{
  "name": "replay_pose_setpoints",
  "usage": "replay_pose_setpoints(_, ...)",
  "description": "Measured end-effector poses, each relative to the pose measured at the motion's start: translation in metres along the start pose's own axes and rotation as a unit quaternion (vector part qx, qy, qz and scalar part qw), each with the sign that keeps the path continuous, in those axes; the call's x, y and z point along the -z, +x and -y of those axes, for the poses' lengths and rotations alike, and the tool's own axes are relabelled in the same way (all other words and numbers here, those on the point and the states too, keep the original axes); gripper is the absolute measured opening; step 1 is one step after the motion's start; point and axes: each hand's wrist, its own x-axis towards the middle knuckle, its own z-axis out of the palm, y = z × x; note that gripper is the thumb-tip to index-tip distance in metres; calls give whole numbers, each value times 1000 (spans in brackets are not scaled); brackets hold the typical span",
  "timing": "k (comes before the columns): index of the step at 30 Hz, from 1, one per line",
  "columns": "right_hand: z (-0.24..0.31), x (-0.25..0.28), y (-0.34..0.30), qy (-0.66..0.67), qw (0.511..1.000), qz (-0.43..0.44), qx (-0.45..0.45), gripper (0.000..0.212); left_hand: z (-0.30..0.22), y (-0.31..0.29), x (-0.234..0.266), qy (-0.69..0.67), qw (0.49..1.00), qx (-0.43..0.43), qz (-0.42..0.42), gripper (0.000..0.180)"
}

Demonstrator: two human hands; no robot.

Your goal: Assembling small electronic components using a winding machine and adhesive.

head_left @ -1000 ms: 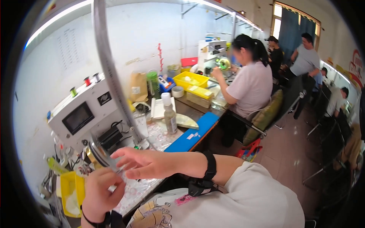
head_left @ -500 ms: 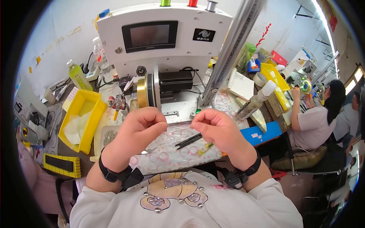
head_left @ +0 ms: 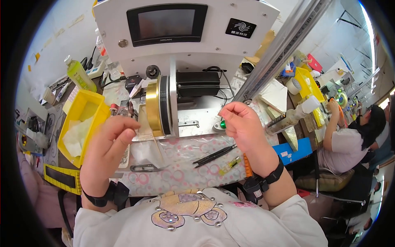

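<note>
My left hand [head_left: 105, 150] is held over the left of the table, beside the yellow bin, thumb and forefinger brought together. My right hand [head_left: 245, 128] is raised right of the machine's metal base, its thumb and fingertips pinched. Whatever either pinch holds is too fine to make out. Between the hands is a white machine [head_left: 193, 57] with a gold ring [head_left: 153, 109] and a black motor [head_left: 198, 84]. A green knob [head_left: 222, 124] sits close to my right fingertips. Black tweezers [head_left: 214, 156] and a flat metal tool [head_left: 146, 168] lie on the table.
A yellow bin [head_left: 68, 153] with white material stands left, near a green bottle [head_left: 80, 74]. A metal post [head_left: 279, 53] rises at right. Beyond it are a clear bottle [head_left: 294, 115], a blue board [head_left: 293, 151] and a seated person [head_left: 349, 142]. A small yellowish tube [head_left: 230, 165] lies near the front.
My hands have moved apart, the left one leftward and the right one slightly up and right. The view has shifted closer to the machine, and the flat metal tool now shows.
</note>
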Motion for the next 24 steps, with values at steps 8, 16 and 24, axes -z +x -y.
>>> replay_pose_setpoints(8, -10, -56, 44, -97, 986, 79, -110, 12, 18, 14, -18, 150, 988, 24, -43, 28)
replay_pose_setpoints(16, -12, -72, 55, -104, 981, 111, -124, 14, 34, 33, -34, -44, 997, 57, -21, 18)
replay_pose_setpoints(24, -12, -63, 52, -109, 981, 99, -125, 13, 46, 19, -24, -59, 992, -15, -108, 16)
